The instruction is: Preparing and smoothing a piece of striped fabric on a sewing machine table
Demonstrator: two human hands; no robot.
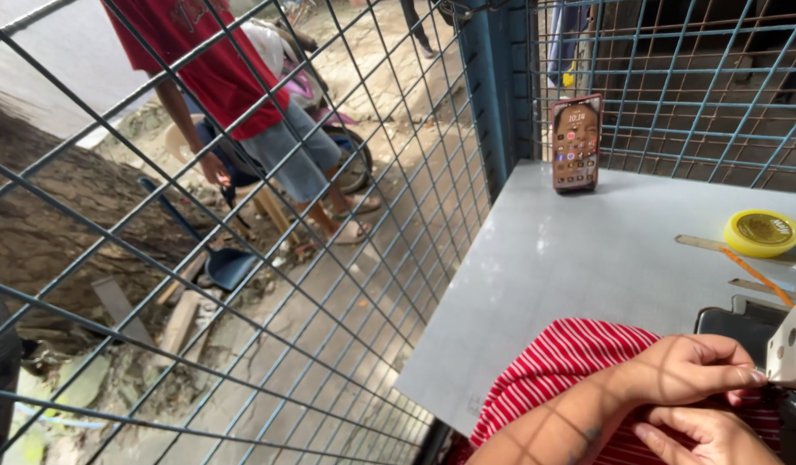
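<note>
Right hand (712, 433): lowest in view, palm down on the cloth (579, 362), fingers flat and loose, pressing it to the table rather than gripping.
Left hand (690, 368): just above it, fingers curled and pinching a fold of cloth, fingertips pushed up to the machine (792, 344), likely to feed the fabric straight.
Cloth: red with white stripes, bunched at the near table edge, under both hands.
Machine: white, cut off at the right edge; needle hidden.
Table (570, 267): grey, flat.
Tape (761, 232): yellow roll, right side, apart from the hands.
Phone (576, 143): propped upright against the mesh (673, 112), screen facing the worker.
Bystander (234, 95): red shirt, outside the cage.
</note>
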